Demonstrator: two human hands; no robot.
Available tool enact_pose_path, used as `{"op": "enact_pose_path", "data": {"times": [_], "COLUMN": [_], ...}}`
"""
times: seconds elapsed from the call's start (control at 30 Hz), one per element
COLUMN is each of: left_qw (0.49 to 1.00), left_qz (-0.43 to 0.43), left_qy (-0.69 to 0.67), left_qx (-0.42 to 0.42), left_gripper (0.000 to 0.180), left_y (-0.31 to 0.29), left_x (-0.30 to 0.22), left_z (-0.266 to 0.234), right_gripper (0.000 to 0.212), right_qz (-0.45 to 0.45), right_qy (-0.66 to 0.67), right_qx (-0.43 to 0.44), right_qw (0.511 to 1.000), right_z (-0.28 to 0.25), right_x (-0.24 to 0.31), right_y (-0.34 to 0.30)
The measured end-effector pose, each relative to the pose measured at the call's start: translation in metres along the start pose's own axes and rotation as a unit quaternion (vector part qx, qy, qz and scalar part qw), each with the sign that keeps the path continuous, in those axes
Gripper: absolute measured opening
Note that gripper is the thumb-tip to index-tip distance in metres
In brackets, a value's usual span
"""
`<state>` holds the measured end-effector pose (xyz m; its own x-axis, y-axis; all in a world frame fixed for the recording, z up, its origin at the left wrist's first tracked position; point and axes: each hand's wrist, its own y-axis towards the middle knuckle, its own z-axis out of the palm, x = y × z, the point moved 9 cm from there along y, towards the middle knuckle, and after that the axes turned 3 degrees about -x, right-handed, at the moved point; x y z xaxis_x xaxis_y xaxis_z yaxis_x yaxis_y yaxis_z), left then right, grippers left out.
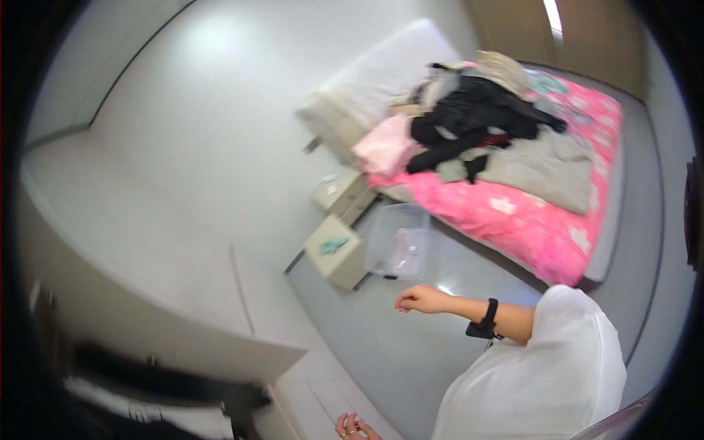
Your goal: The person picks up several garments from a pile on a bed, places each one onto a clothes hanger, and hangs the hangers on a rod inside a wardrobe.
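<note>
My right hand (422, 299) is held out over the floor at the middle of the view, its fingers loosely curled together, and nothing shows in it. A black band with a small box (482, 323) sits on that wrist, below a white sleeve (572, 337). Nearest to this hand is a clear plastic bin (378, 246) on the floor, with a pinkish packet (405, 251) inside. At the lower edge, my left hand (353, 427) shows only in part; its ringed fingers are a little apart and hold nothing I can see. White panels lie just beyond it.
A bed with a pink flowered cover (506, 209) stands at the back right, heaped with clothes, among them a black garment (477, 110) and a grey one (550, 169). Beside it are two pale nightstands, the nearer (345, 264) holding a green cloth (334, 246). Dark clothes (169, 389) hang lower left.
</note>
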<state>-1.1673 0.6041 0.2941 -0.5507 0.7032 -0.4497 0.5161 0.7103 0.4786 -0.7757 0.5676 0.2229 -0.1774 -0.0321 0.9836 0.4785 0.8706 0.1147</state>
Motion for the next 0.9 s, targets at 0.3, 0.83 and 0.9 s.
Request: {"op": "enact_pose_path", "data": {"times": [0.3, 0.83, 0.9], "left_qw": [0.972, 0.869, 0.866], "left_qz": [0.171, 0.380, 0.281], "left_qy": [-0.067, -0.146, -0.211], "left_qx": [0.147, 0.282, 0.355], "left_gripper": [0.028, 0.025, 0.025], "left_y": [0.084, 0.207, 0.232], "left_x": [-0.186, -0.455, -0.478], "left_z": [0.228, 0.433, 0.464], "right_gripper": [0.019, 0.016, 0.015], "right_qz": [0.041, -0.188, -0.198], "right_qy": [-0.023, -0.119, -0.147], "right_qx": [-0.172, -0.339, -0.342], "right_qw": [0.984, 0.914, 0.907], "right_z": [-0.294, -0.605, -0.640], "right_x": [-0.062, 0.040, 0.064], "right_y": [-0.095, -0.001, 0.031]}}
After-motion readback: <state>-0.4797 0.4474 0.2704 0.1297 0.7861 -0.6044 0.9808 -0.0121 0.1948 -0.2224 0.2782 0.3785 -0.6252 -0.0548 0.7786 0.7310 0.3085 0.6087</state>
